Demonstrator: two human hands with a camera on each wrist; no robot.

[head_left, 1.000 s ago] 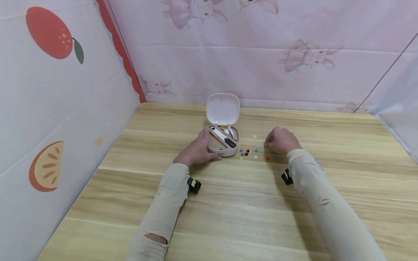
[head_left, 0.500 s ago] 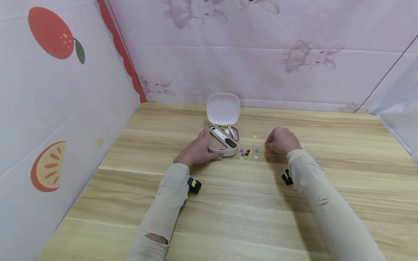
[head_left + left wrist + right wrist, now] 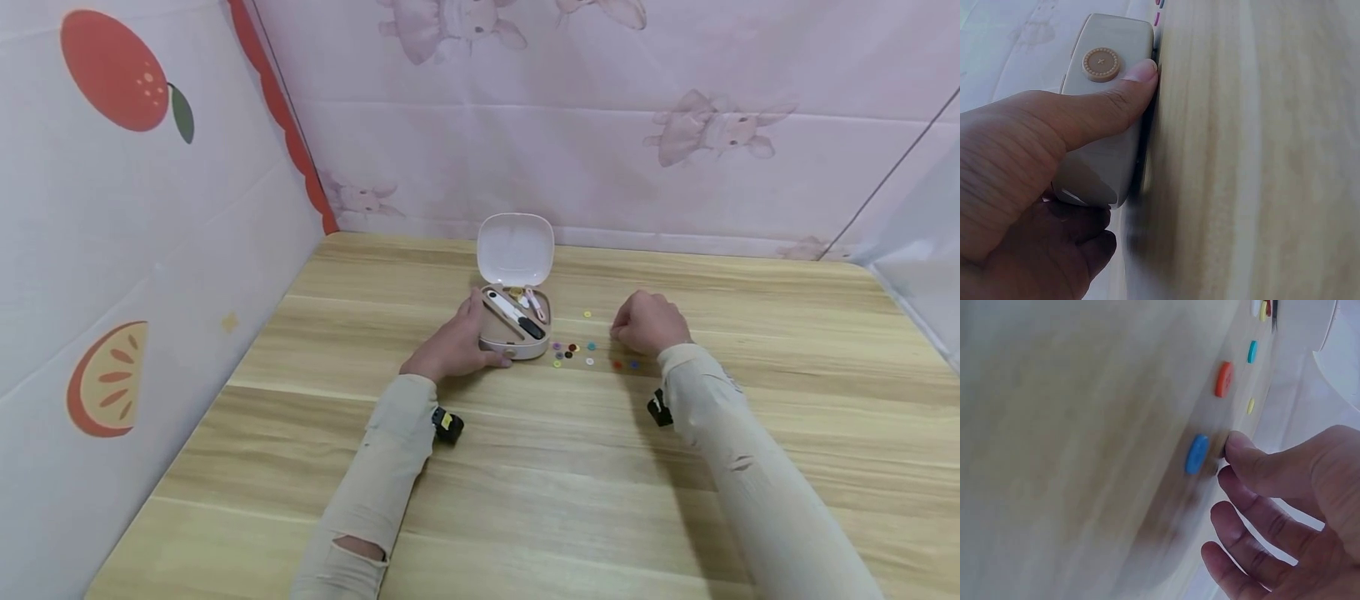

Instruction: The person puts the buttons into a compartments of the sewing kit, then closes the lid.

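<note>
My left hand (image 3: 453, 346) grips a small white sewing box (image 3: 1100, 119) from its left side, the thumb beside its brown button-shaped catch (image 3: 1101, 64). Its lid (image 3: 515, 248) stands raised. Inside lie a white tool with a black end (image 3: 516, 314) and a small pink-and-white item (image 3: 535, 305). To the right, my right hand (image 3: 651, 323) is down at the table, thumb and index finger pinching what looks like a small dark button (image 3: 1222, 450), mostly hidden. Close to those fingertips lie a blue button (image 3: 1197, 454) and a red button (image 3: 1224, 379).
Several loose buttons lie between box and right hand, among them a teal button (image 3: 592, 346), a white button (image 3: 589, 362) and a purple button (image 3: 557, 346). A yellow button (image 3: 587, 314) lies farther back. Printed cloth (image 3: 585, 150) hangs behind the wooden table (image 3: 540, 483).
The pale piece seen at the right fingertips a second ago is hidden from the head view now. Both hands stay in nearly the same places; the view shifts slightly.
</note>
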